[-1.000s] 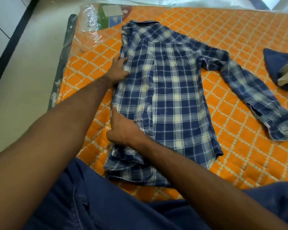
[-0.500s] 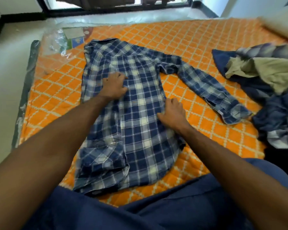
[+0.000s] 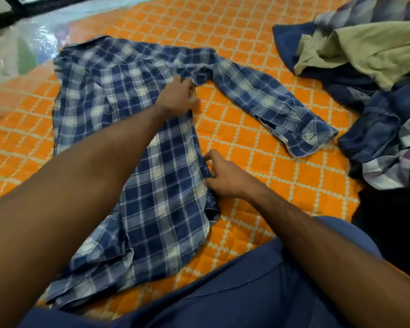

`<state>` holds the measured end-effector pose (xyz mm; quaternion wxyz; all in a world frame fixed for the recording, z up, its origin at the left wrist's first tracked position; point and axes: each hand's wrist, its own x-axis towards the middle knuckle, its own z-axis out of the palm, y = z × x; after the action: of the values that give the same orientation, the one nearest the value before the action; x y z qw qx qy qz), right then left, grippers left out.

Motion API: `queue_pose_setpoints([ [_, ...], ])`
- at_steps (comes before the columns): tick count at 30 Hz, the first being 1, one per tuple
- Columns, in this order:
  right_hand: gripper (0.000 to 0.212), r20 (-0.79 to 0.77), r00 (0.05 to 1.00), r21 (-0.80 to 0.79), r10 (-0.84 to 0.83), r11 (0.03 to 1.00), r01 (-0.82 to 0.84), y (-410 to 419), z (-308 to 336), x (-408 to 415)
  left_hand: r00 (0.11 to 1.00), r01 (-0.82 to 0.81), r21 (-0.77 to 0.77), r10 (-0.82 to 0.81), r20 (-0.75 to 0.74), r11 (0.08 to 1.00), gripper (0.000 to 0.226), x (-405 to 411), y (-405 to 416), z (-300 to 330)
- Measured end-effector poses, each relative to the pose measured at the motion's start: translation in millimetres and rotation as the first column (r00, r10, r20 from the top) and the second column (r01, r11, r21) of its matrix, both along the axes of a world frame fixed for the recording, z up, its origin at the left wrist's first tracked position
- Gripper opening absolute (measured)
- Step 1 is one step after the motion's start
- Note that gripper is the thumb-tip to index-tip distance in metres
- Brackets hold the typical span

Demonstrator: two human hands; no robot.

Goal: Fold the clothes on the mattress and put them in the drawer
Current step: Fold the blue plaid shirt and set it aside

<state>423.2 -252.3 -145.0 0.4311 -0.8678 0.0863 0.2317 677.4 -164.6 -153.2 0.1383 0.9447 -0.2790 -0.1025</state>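
- Head view, looking down: a blue-and-white plaid button-up shirt [image 3: 137, 129] lies spread on the orange quilted mattress with a cream diamond pattern [image 3: 258, 181], collar toward the far edge, hem toward the person's lap.
- The shirt's left side is folded in over the body, and that bunched fold lies near the hem at the lower left.
- The left hand [image 3: 178, 97] is up by the armpit on the shirt's right side, fingers curled and gripping the plaid cloth where the long sleeve [image 3: 265, 102] joins the body.
- That sleeve runs out to the right across the mattress, its cuff lying flat just beside the heap of other clothes.
- The right hand [image 3: 225, 176] is lower down at the shirt's right edge, thumb and fingers closed in a pinch on the side seam, the cloth puckered under them.
- Both bare forearms reach in from the bottom of the frame, the left one crossing over the middle of the shirt.
- At the far right, an unfolded pile of clothes [image 3: 376, 95] sits on the mattress: a khaki-green garment [image 3: 369, 46] on top, dark blue and pale checked fabrics under and around it.
- Dark blue trousers on the person's legs [image 3: 234, 292] fill the bottom edge.
- Clear crinkled plastic wrap [image 3: 33, 43] covers the mattress's far-left corner.
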Motion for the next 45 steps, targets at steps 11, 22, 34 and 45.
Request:
queue_pose_setpoints([
  [11,0.070,-0.033,0.996,0.267,-0.084,0.959,0.090,-8.3,10.1,4.8,0.993,-0.031,-0.016,0.032,0.114,0.999,0.036,16.9,-15.4,-0.3],
  [22,0.085,0.041,0.997,0.233,0.066,0.970,-0.074,48.7,58.7,17.4,0.975,0.087,0.101,-0.105,0.198,0.991,0.023,32.7,48.4,32.9],
  [34,0.103,-0.058,0.879,-0.103,0.473,0.873,-0.476,153.5,49.2,29.3,0.957,-0.022,0.218,-0.043,0.288,0.976,0.045,22.5,164.3,24.1],
  [45,0.115,-0.176,0.789,-0.226,0.588,0.756,-0.614,185.4,28.3,5.9,0.892,-0.088,0.406,-0.109,0.438,0.910,0.061,9.3,190.2,0.1],
])
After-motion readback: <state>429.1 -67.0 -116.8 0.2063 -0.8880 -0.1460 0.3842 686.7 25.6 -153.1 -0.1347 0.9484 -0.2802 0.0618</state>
